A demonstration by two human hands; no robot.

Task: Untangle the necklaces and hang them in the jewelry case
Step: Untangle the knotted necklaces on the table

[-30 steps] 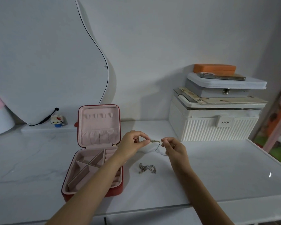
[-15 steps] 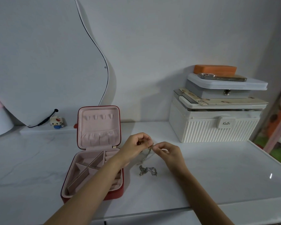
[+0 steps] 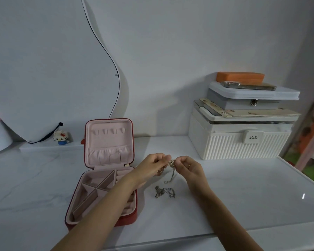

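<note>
Two hands, our left hand [image 3: 153, 164] and right hand [image 3: 189, 166], pinch one thin silver chain necklace [image 3: 171, 163] between them; its tail hangs straight down. Just below our grip lies the tangled silver necklace heap [image 3: 165, 192], while the open red pink-lined jewelry case [image 3: 105, 171] sits nearer our left.

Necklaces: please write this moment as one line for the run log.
left hand: pinches held necklace | right hand: pinches same | second tangle: on table | jewelry case: open, hooks bare
</note>
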